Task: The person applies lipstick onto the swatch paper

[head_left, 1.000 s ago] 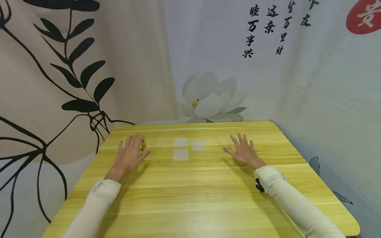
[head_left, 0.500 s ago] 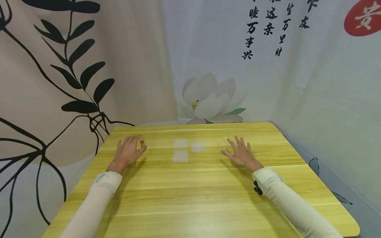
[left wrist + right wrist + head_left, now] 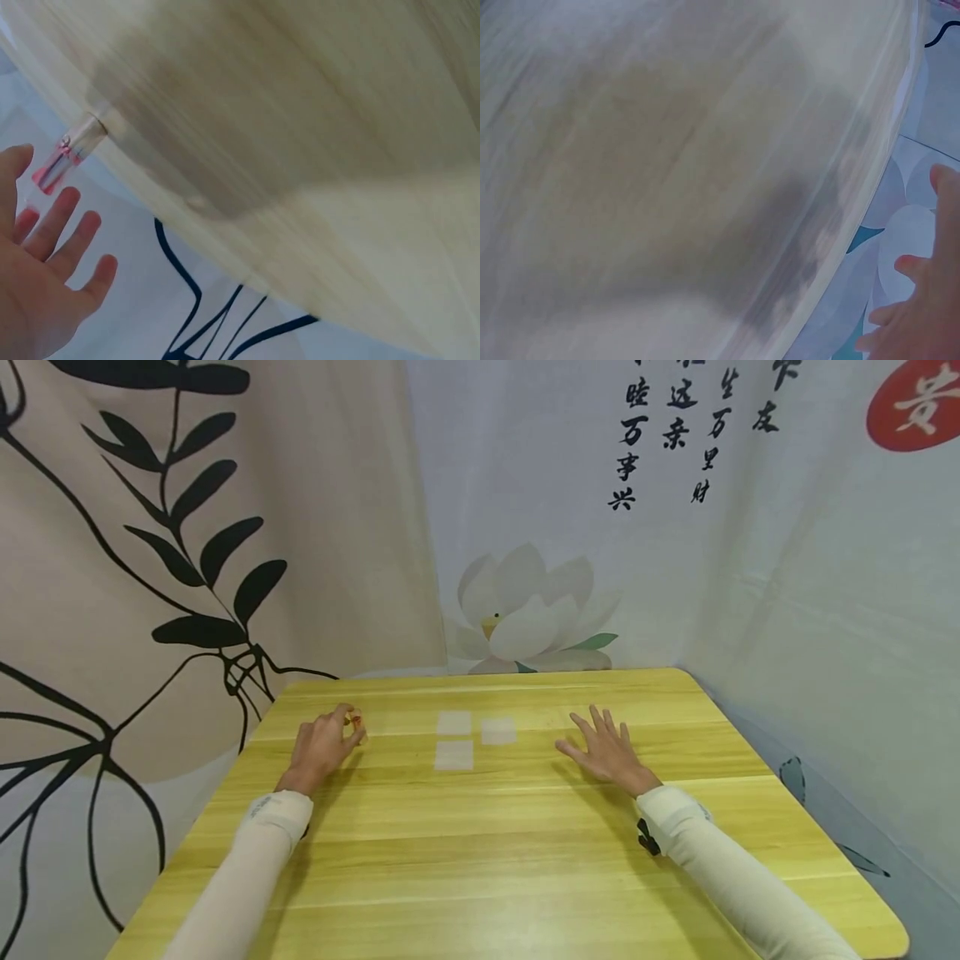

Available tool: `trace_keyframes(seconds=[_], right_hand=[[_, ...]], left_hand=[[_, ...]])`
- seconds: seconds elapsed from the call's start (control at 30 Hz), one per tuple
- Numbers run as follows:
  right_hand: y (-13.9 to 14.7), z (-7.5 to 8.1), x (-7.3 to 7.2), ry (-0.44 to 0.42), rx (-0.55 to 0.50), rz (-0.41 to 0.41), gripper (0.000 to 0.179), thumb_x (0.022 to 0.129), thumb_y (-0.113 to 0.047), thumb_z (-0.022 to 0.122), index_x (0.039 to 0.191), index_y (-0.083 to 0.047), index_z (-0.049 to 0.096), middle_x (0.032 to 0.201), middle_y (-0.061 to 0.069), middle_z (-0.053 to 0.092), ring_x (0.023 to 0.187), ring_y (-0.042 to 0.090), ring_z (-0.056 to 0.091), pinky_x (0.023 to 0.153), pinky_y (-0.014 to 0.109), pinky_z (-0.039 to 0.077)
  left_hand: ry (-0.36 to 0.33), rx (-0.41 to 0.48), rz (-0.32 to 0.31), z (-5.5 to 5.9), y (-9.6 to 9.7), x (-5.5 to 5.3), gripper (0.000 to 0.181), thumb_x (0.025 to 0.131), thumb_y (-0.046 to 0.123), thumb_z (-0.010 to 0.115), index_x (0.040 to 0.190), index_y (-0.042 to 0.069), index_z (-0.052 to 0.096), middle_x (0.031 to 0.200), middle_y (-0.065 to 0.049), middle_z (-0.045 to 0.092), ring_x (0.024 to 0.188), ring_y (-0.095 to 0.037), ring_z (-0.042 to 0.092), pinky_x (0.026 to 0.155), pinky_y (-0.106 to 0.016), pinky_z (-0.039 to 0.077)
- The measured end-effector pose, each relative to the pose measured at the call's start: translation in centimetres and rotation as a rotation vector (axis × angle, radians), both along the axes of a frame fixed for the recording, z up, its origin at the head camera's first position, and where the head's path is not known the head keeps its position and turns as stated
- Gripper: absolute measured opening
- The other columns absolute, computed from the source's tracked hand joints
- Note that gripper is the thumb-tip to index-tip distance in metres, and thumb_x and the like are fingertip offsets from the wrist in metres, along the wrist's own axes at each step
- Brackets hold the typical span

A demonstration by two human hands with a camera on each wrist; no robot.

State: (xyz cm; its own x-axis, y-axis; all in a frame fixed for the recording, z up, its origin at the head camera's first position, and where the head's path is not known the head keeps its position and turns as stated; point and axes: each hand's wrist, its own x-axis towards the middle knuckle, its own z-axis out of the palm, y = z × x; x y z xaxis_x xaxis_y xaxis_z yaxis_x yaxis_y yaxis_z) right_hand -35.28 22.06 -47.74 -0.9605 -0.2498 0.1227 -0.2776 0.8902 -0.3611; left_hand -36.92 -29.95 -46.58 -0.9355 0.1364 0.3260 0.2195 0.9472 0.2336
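Note:
A small clear bottle (image 3: pixel 66 156) with pink-red markings and a shiny end stands near the table's far left edge. In the head view the same bottle (image 3: pixel 357 722) shows between the thumb and index finger of my left hand (image 3: pixel 321 747). In the left wrist view the left hand's (image 3: pixel 45 277) thumb stands a little apart from the bottle, and the other fingers are spread and slightly bent. My right hand (image 3: pixel 609 750) hovers over the right side of the table, fingers spread, holding nothing; its right wrist view shows the hand (image 3: pixel 922 292) at the edge.
Three pale square patches (image 3: pixel 453 755) lie flat on the wooden table (image 3: pixel 480 852), between the hands. A printed cloth (image 3: pixel 360 527) hangs behind the far edge, and another pale cloth stretch (image 3: pixel 847 635) borders the right side.
The left hand has closed in round the bottle, its index finger bending more and its thumb drawing nearer. My right hand has shifted slightly left and stays spread.

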Motion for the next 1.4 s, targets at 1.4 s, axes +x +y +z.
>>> trace_keyframes(seconds=[1.4], right_hand=[[0.4,-0.2,0.3,0.004,-0.022,-0.01,0.081,0.104,-0.06,0.048,0.163,-0.008,0.032,0.168,0.031,0.012,0.155,0.053,0.004,0.116,0.076,0.005]], left_hand=[[-0.11,0.328,0.148,-2.3,1.6,-1.5,0.035,0.101,0.023,0.069,0.126,0.001,0.061,0.118,-0.019,0.073,0.104,-0.041,0.069,0.086,-0.055,0.052]])
